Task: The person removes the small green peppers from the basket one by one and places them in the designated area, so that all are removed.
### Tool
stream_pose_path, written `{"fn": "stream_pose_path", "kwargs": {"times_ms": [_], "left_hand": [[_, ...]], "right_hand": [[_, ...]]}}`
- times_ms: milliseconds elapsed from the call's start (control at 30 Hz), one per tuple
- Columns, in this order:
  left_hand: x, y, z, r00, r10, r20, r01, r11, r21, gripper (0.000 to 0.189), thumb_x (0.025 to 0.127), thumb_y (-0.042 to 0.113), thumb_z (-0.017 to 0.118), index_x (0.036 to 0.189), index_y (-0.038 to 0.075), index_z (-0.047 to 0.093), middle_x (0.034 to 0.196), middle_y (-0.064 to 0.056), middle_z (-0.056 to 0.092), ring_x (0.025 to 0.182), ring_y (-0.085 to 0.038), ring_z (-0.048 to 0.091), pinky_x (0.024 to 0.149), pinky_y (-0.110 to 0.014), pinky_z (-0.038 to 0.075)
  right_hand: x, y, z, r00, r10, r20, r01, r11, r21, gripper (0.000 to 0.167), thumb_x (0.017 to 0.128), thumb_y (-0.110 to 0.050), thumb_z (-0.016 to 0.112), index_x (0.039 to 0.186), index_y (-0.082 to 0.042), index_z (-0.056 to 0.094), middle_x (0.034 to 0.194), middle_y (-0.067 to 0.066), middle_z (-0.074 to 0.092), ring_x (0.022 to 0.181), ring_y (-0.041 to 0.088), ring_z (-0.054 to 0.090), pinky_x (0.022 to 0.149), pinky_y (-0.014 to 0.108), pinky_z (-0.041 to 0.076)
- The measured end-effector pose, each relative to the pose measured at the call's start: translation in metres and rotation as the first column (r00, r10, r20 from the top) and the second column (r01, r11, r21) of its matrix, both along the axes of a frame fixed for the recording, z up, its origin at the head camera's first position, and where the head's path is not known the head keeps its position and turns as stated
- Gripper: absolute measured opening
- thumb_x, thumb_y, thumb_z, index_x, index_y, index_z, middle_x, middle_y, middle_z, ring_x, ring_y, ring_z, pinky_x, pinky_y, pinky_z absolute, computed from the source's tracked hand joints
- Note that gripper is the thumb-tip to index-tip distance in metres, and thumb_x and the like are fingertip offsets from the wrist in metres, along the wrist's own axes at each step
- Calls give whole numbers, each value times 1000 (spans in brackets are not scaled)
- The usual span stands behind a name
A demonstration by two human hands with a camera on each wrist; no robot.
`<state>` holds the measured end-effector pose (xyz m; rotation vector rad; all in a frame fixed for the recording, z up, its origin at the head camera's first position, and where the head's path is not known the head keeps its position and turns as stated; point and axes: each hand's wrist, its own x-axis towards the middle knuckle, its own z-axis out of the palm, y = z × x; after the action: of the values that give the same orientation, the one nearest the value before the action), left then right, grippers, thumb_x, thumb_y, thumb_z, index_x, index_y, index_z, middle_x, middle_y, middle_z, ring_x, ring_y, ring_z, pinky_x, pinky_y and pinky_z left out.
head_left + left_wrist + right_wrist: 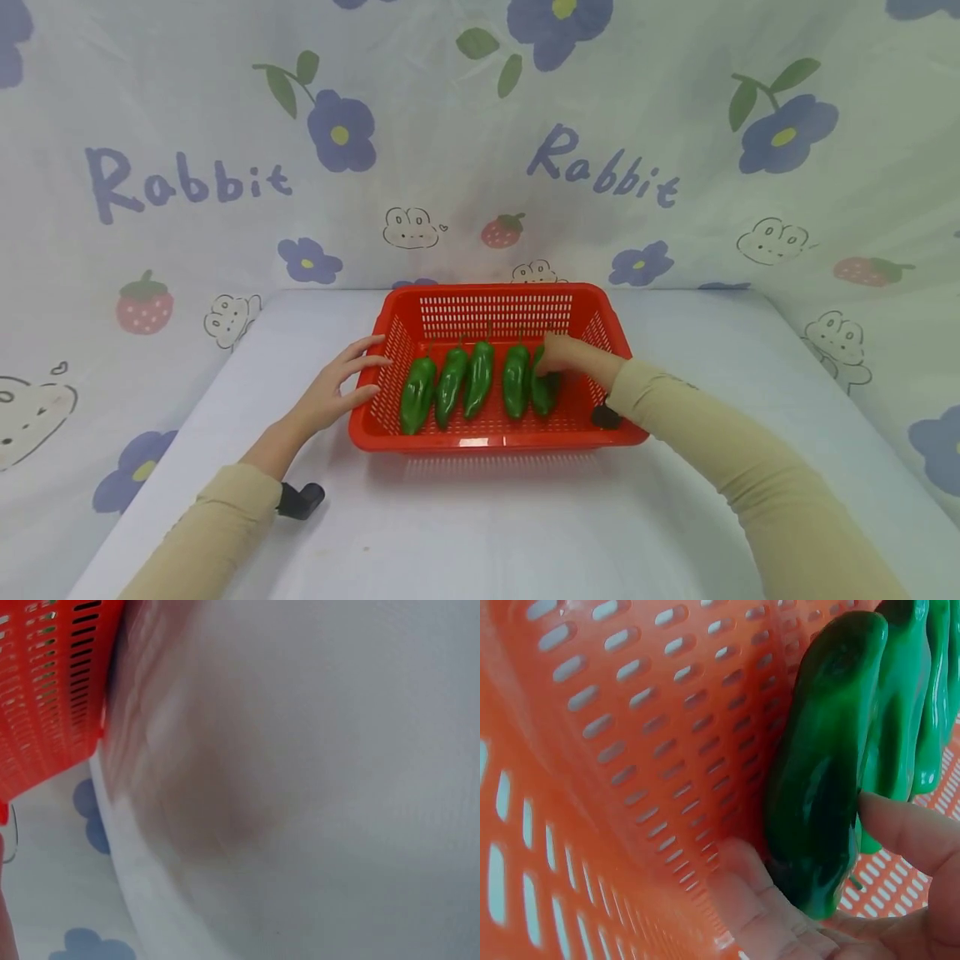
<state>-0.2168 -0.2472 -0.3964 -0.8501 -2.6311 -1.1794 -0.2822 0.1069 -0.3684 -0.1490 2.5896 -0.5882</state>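
A red plastic basket (491, 442) stands on the white table with several green peppers in it, lying side by side in a row. My right hand (561, 353) reaches inside and grips the rightmost green pepper (543, 398) near its stem end. In the right wrist view, the thumb (904, 825) lies on one side of that pepper (821, 750) and the fingers on the other. At the basket's left rim is my left hand (333, 390), fingers spread and fairly straight, tips at the edge. The left wrist view shows mostly tabletop and the basket's slotted wall (56, 690).
The leftmost pepper (417, 396) and the ones beside it lie lengthwise on the slotted basket floor. White tabletop (480, 525) surrounds the basket. Behind it hangs a patterned curtain (450, 158) with flowers, strawberries and rabbit drawings.
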Motion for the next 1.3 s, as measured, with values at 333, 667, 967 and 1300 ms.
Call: {"fn": "stream_pose_path", "kwargs": {"times_ms": [333, 667, 967, 1300], "left_hand": [[1, 2, 1, 1000, 5, -11, -5, 1000, -1, 34, 81, 10, 61, 115, 5, 60, 140, -15, 36, 130, -39, 29, 88, -61, 41], [1, 2, 2, 1000, 0, -4, 0, 1000, -3, 34, 81, 9, 60, 115, 5, 59, 140, -15, 36, 130, -39, 29, 86, -59, 43], [1, 1, 0, 1000, 13, 3, -13, 1000, -13, 35, 82, 10, 60, 117, 7, 59, 141, -14, 36, 130, -39, 29, 86, -60, 42], [1, 1, 0, 1000, 19, -4, -19, 999, -26, 35, 82, 10, 59, 116, 6, 59, 141, -15, 36, 131, -39, 29, 88, -60, 41]], "right_hand": [[1, 2, -2, 991, -98, 88, 110, 983, -147, 64, 75, -5, 63, 130, 6, 33, 106, 20, 54, 91, 30, 59, 74, 38, 54], [1, 2, -6, 968, -170, 184, 217, 936, -278, 69, 81, -5, 62, 137, 4, 22, 119, 24, 46, 105, 38, 56, 78, 47, 52], [-1, 4, -6, 958, -176, 225, 244, 914, -324, 68, 81, -3, 61, 136, 4, 22, 118, 25, 45, 105, 39, 56, 73, 43, 54], [1, 4, 5, 960, -168, 223, 238, 911, -337, 63, 82, -3, 60, 135, 1, 27, 118, 24, 46, 105, 39, 56, 71, 45, 54]]}}
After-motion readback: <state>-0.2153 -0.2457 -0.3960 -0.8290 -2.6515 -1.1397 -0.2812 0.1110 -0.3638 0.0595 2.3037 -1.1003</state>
